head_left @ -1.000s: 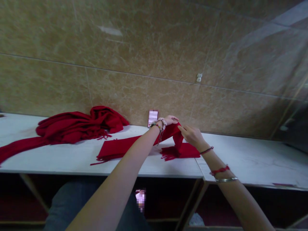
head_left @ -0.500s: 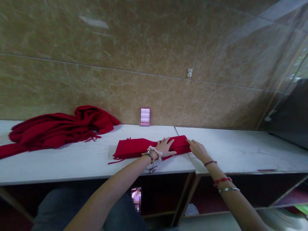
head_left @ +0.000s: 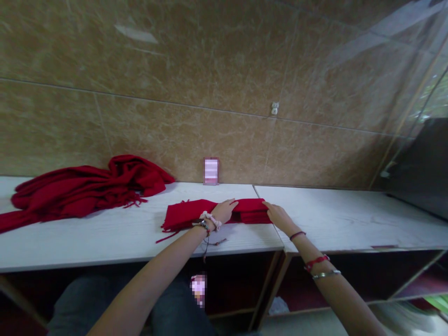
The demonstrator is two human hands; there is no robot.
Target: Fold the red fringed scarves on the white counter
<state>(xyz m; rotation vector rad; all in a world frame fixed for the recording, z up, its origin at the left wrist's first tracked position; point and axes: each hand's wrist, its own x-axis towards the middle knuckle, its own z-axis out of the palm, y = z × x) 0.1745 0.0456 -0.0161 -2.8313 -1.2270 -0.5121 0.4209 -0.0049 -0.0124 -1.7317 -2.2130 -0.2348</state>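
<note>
A red fringed scarf (head_left: 185, 214), folded into a long strip, lies on the white countertop in front of me. My left hand (head_left: 222, 211) is closed on the scarf's upper layer near its middle, where the fabric bunches a little. At the right end, my right hand (head_left: 279, 218) pinches the folded edge between thumb and fingers. Loose fringe hangs from the scarf's left end. Several bracelets circle both of my wrists.
A heap of red scarves (head_left: 84, 191) lies loosely on the left of the white countertop (head_left: 105, 242). A small card (head_left: 211, 171) leans on the marbled wall. Open shelves run below the counter edge, and a dark box-like object (head_left: 420, 158) stands at the far right.
My left hand has moved left and gone from lying spread on the scarf to gripping its fabric. My right hand has shifted slightly left with the scarf's end.
</note>
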